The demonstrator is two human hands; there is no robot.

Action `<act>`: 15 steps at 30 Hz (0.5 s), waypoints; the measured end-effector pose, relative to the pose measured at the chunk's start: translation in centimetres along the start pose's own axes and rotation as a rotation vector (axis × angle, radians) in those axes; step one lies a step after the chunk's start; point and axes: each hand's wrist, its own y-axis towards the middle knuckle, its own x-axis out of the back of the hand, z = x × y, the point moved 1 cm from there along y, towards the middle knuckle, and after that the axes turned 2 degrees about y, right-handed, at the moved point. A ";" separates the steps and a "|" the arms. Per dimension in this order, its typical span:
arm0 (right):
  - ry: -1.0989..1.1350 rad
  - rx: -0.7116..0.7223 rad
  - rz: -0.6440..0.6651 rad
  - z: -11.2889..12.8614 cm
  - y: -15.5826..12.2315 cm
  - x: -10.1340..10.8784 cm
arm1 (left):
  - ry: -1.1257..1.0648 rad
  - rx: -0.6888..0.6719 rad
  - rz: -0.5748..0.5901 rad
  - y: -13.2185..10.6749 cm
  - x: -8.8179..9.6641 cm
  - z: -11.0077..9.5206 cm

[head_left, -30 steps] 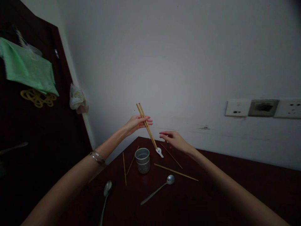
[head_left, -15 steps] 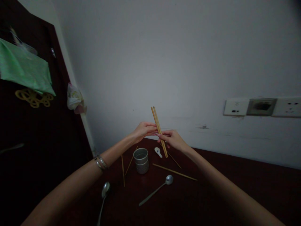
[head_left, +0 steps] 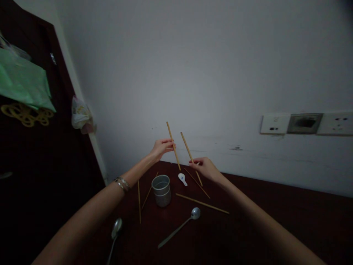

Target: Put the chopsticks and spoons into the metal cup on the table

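My left hand is closed on one wooden chopstick that tilts up and to the left above the dark table. My right hand pinches a second chopstick, held nearly parallel and a little to the right. Both sticks hang over a small white spoon. Below my left hand stands a grey metal cup. Several loose chopsticks lie on the table round the cup, one of them a long chopstick to the right of it.
Two metal spoons lie near me, one spoon in the middle and another spoon at the left. The table meets a white wall with sockets at the right. A dark door with a green cloth stands at the left.
Both chopsticks were in my left hand. My right hand came up, took one of them, and the two hands have drawn apart with a stick each.
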 end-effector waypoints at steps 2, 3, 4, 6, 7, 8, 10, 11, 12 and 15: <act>-0.182 -0.005 -0.028 -2.5 -0.6 1.1 | 0.185 -0.044 -0.132 2.2 2.6 1.2; -0.273 -0.034 0.000 -3.9 -1.0 1.7 | 0.350 -0.029 -0.187 3.2 4.0 2.1; -0.354 -0.069 0.060 -5.2 -1.5 2.1 | 0.549 -0.008 -0.207 3.9 5.4 3.2; -0.470 -0.177 0.121 -7.8 -2.5 3.0 | 0.969 0.034 -0.190 4.4 7.7 5.6; -0.508 -0.210 0.130 -8.9 -3.0 3.3 | 1.134 0.068 -0.139 4.3 8.6 6.9; -0.544 -0.243 0.136 -9.9 -3.5 3.5 | 1.172 0.098 -0.110 4.0 9.3 8.2; -0.612 -0.302 0.146 -11.4 -4.3 3.7 | 1.196 0.145 -0.068 2.9 10.3 10.5; -0.642 -0.320 0.151 -12.0 -4.6 3.8 | 1.198 0.173 -0.043 2.3 10.5 11.5; -0.668 -0.330 0.157 -12.4 -4.8 3.7 | 1.191 0.202 -0.009 1.7 10.6 12.3; -0.709 -0.336 0.179 -13.2 -5.2 3.5 | 1.109 0.307 0.140 0.6 10.8 14.3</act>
